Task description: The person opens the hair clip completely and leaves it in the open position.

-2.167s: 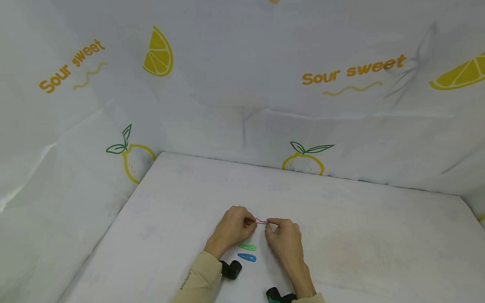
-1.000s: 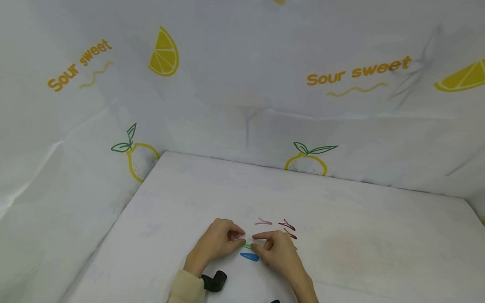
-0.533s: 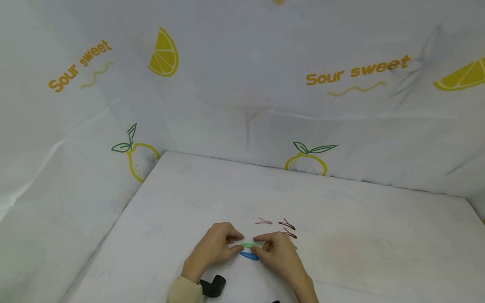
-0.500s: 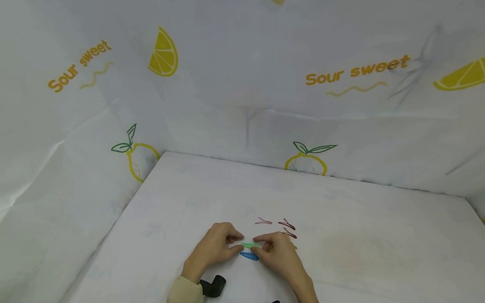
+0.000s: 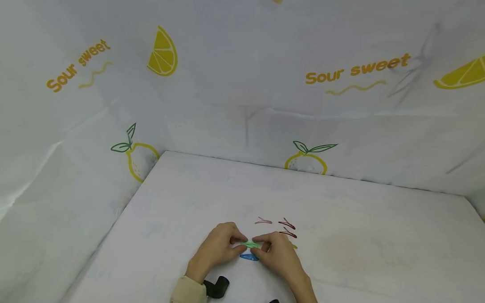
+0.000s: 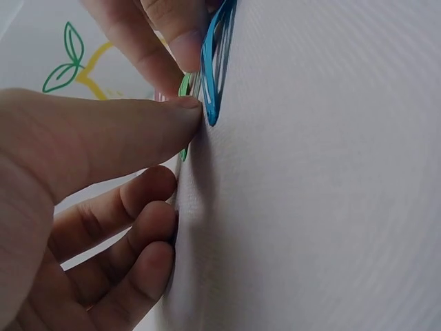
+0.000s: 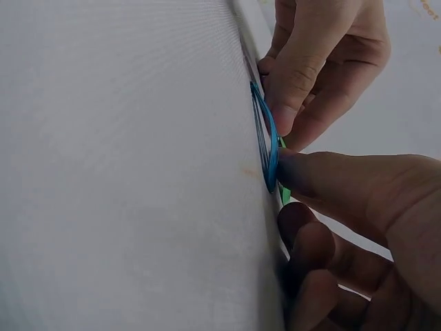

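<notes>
1. The blue, teardrop-shaped hair clip (image 5: 247, 257) lies nearest, on the table (image 5: 363, 249).
2. Just beyond, left hand (image 5: 219, 245) and right hand (image 5: 280, 254), fingertips nearly together, pinch the ends of the slim green hair clip (image 5: 250, 245); even, gentle pressure seems best.
3. Farther lies the open pink hair clip (image 5: 264, 222).

The sleeves (image 5: 188, 294) are beige, and the wrist devices (image 5: 221, 287) black and elbow-shaped.

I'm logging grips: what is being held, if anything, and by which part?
The green hair clip, pinched near one end by the left hand and near the other by the right hand.
</notes>
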Action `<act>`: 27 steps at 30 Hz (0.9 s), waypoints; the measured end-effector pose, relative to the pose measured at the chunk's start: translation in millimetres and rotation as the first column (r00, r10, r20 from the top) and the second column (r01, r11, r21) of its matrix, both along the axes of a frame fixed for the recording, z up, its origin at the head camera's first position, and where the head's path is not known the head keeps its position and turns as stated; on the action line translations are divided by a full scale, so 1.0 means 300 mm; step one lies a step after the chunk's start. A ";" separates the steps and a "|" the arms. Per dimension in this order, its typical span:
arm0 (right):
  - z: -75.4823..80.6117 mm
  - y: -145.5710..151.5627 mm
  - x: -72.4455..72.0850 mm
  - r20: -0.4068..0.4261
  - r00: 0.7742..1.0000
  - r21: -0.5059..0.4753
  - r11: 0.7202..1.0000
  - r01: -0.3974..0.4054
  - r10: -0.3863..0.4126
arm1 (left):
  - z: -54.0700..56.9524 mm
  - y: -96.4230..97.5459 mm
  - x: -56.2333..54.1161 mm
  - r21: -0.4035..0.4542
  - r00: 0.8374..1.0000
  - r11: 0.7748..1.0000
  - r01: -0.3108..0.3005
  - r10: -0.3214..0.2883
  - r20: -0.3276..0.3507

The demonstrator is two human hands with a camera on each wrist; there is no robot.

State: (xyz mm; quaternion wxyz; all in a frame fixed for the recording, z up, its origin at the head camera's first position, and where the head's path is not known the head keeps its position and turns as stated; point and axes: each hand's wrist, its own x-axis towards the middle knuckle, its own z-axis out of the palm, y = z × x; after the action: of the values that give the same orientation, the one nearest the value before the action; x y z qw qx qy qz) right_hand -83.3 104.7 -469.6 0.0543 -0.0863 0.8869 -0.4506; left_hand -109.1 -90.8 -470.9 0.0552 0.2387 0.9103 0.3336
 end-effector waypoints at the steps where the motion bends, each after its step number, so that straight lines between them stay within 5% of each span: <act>1: -0.001 -0.001 0.000 -0.003 1.000 0.005 1.000 -0.002 0.002 | -0.001 0.001 0.000 0.000 1.000 1.000 0.000 0.000 0.001; 10: -0.009 -0.004 -0.004 -0.020 1.000 0.015 1.000 -0.019 0.019 | 0.000 0.004 0.002 0.006 1.000 1.000 -0.006 0.006 -0.001; 27: -0.009 -0.006 -0.001 -0.037 0.999 0.005 1.000 0.012 -0.011 | -0.013 0.006 0.000 0.023 0.994 1.000 0.013 -0.011 -0.113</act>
State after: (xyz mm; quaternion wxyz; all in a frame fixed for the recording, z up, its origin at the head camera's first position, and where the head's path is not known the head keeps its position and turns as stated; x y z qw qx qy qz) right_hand -83.7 103.0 -472.4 0.0355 -0.0894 0.8893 -0.4471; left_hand -109.2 -89.1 -474.9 0.0029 0.2632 0.9065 0.3301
